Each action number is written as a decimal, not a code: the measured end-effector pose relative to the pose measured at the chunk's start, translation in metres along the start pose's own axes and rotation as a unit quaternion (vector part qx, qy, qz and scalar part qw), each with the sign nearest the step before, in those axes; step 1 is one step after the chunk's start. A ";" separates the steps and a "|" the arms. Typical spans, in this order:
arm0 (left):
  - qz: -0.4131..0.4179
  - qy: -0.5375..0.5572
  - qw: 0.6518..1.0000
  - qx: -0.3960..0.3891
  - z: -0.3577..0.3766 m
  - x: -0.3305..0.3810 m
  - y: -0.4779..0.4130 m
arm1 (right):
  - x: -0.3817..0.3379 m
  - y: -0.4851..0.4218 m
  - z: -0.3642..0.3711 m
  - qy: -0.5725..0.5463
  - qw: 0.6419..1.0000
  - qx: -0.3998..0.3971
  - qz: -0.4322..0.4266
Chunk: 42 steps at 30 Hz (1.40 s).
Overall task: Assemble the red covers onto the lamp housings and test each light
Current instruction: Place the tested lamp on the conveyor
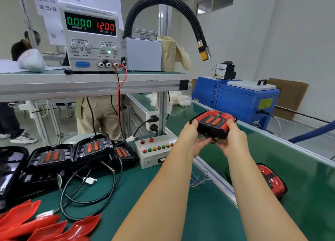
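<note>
Both my hands hold an assembled lamp (214,123), a black housing with a red cover on it, above the green conveyor belt (299,170). My left hand (192,137) grips its left end and my right hand (233,137) grips its right end. Another covered lamp (272,181) lies on the belt at the right. Several black lamp housings (72,153) without covers sit on the bench at the left, with black cables. Loose red covers (45,224) are piled at the bottom left. A white test box with coloured buttons (154,150) stands between the housings and my arms.
A power supply (92,35) on the upper shelf reads 0.000 A and 12.00 V, with red and black leads hanging down. A blue machine (235,97) stands beyond the belt. A black flexible hose (181,10) arches overhead. Another person stands at the far left.
</note>
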<state>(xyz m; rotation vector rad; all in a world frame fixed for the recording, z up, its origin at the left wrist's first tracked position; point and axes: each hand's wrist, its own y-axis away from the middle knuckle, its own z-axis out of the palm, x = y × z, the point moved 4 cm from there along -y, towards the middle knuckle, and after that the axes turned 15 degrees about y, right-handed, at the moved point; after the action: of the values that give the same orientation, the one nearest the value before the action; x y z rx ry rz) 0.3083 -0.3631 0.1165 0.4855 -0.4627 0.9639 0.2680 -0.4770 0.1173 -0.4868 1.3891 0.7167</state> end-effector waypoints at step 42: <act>-0.238 -0.332 0.883 -0.229 -0.012 -0.249 0.089 | 0.129 0.048 -0.293 0.163 0.937 0.309 0.024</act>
<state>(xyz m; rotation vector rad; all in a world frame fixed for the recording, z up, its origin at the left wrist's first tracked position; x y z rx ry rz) 0.1116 -0.4771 -0.0196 0.4560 -1.1035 0.1641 0.0301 -0.6244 -0.0456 -0.0677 1.8463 0.2070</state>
